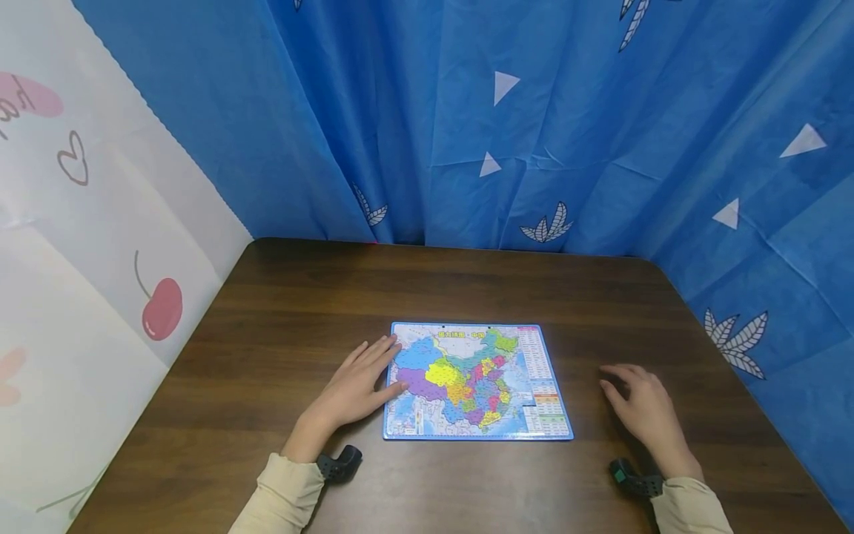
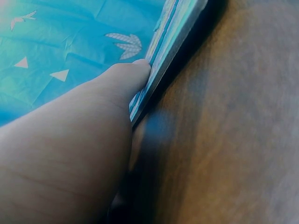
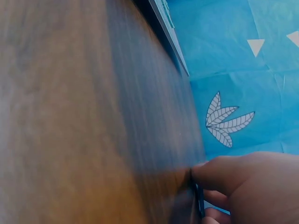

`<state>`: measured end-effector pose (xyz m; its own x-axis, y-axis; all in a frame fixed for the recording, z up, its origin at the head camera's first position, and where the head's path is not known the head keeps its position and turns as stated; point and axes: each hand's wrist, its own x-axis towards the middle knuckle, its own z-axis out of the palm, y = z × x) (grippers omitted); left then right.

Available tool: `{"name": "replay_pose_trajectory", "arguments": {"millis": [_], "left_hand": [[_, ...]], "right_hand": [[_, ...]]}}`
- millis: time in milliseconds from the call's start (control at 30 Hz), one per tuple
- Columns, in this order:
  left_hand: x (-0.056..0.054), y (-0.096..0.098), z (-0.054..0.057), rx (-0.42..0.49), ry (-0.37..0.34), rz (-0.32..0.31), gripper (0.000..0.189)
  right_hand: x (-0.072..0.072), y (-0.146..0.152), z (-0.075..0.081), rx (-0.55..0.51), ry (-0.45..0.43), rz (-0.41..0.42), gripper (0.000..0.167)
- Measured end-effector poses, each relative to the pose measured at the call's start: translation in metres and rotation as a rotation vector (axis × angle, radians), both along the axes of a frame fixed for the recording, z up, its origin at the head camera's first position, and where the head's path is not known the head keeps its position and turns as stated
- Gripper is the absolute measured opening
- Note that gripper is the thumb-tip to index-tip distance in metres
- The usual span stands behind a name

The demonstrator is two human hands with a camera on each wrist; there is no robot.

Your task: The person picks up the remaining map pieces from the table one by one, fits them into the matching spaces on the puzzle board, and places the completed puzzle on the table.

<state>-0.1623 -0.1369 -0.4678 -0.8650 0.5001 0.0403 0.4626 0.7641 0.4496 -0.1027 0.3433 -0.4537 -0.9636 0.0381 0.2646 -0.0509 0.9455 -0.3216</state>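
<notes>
A rectangular puzzle map board (image 1: 482,424), blue-rimmed and printed with a many-coloured map of China, lies flat on the table. My left hand (image 1: 356,382) is at its left side, fingers stretched toward the upper left corner. Its thumb (image 2: 139,69) rests over the board's rim in the left wrist view, where the board's thick dark side (image 2: 173,56) shows. To the right of the board, and apart from it, my right hand (image 1: 642,404) rests on the table with its fingers loosely bent. In the right wrist view the right fingertips are partly hidden behind the thumb (image 3: 219,173).
A dark brown wooden table (image 1: 467,489) spreads under both hands. Blue curtain cloth (image 1: 414,148) hangs along its back and right edges, and a white patterned cloth (image 1: 87,245) along the left. Black wrist devices (image 1: 342,465) are strapped on both wrists.
</notes>
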Motion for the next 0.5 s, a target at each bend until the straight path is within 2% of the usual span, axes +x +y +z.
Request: {"name": "replay_pose_trajectory", "arguments": {"millis": [233,500], "left_hand": [[0.0002,0.0005,0.0003,-0.001,-0.005,0.005,0.079],[0.0005,0.0015,0.0015,0.0,-0.012,0.009,0.079]], "right_hand": [[-0.0004,-0.0036,0.0049,-0.013,0.015,0.011,0.025],[-0.0031,-0.0058,0.0072,-0.051,0.06,-0.021,0.024]]}}
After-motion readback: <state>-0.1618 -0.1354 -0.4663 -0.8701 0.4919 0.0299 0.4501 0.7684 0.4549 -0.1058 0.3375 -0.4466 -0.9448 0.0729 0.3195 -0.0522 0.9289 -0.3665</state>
